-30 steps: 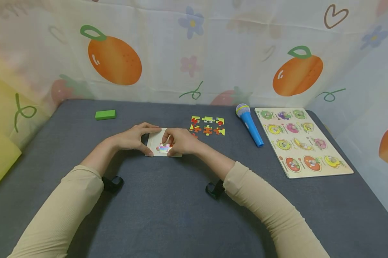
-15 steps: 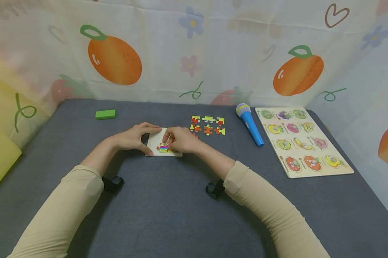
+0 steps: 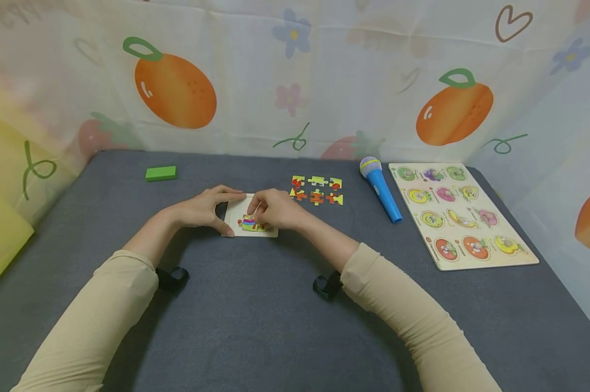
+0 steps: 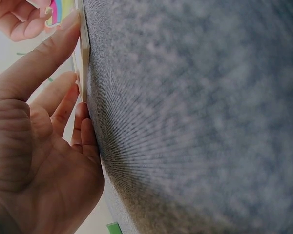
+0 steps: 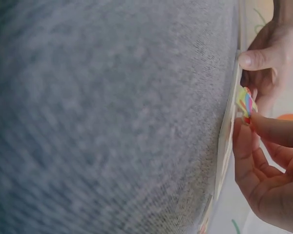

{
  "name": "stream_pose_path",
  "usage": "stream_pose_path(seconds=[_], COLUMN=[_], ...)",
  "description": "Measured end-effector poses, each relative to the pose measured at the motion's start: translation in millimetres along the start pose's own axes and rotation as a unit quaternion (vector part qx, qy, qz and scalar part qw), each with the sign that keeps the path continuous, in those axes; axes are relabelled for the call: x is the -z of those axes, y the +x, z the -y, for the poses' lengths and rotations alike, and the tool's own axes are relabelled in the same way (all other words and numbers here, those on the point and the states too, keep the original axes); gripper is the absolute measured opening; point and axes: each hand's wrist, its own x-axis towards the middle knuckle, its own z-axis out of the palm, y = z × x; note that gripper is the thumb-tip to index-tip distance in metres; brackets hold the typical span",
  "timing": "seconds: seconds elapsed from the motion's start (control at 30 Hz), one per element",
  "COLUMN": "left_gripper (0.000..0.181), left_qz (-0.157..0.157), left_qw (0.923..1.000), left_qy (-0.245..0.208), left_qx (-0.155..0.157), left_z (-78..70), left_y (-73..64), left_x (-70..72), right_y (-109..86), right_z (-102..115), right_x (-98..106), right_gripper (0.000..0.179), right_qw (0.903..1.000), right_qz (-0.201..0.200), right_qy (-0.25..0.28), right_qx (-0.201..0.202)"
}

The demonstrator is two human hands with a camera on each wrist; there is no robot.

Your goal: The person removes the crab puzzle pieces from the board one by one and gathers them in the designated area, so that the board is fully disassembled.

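A small white puzzle tray (image 3: pixel 234 209) lies flat at mid-table. My left hand (image 3: pixel 200 209) holds it at its left side, thumb on the near corner and fingers toward the far edge. Between thumb and fingertips my right hand (image 3: pixel 277 209) pinches a jigsaw piece (image 5: pixel 247 102), yellow with coloured stripes. In the right wrist view this piece stands tilted over the tray. Part of it and the tray's right portion are hidden by the right hand. Several red and yellow jigsaw pieces (image 3: pixel 317 196) lie in rows behind the right hand.
Toward the back left lies a green block (image 3: pixel 160 173). A blue toy microphone (image 3: pixel 384 190) lies right of the loose pieces, beside a wooden fruit puzzle board (image 3: pixel 424 237). A printed curtain (image 3: pixel 246 71) hangs along the table's back edge.
My right hand has risen slightly, and the pinched piece has tilted, so its stripes show more clearly without the earlier glare. The left hand stays on the tray.
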Motion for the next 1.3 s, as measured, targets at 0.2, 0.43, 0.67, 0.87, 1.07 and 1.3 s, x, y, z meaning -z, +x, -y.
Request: stream_pose_path(seconds=[0.2,0.43,0.67,0.87,1.07,1.3], left_gripper=[0.096,0.096,0.097,0.096,0.096,0.097], left_qz=[0.002,0.003,0.001,0.000,-0.001,-0.002], left_qw=[1.0000,0.9999,0.9999,0.9998,0.9998,0.9998], left_qy=[0.006,0.013,0.015,0.017,0.018,0.017], left_qx=[0.002,0.004,0.002,-0.002,0.001,-0.003], left_z=[0.5,0.6,0.4,0.0,-0.2,-0.9], left_y=[0.8,0.8,0.7,0.4,0.7,0.0], left_x=[0.2,0.0,0.1,0.6,0.4,0.1], right_y=[-0.1,-1.5,-5.2,-7.1,-12.2,-20.3], right_z=[-5,-10,-16,-24,-36,-52], right_x=[7,15,23,31,41,55], right_gripper=[0.014,0.015,0.014,0.015,0.017,0.019], right_qw=[0.9998,0.9982,0.9982,0.9983,0.9980,0.9963], right_qz=[-0.008,-0.014,-0.024,-0.028,-0.035,-0.050], right_qy=[0.019,0.058,0.055,0.050,0.049,0.057], right_qx=[-0.003,-0.006,-0.006,-0.011,-0.019,-0.042])
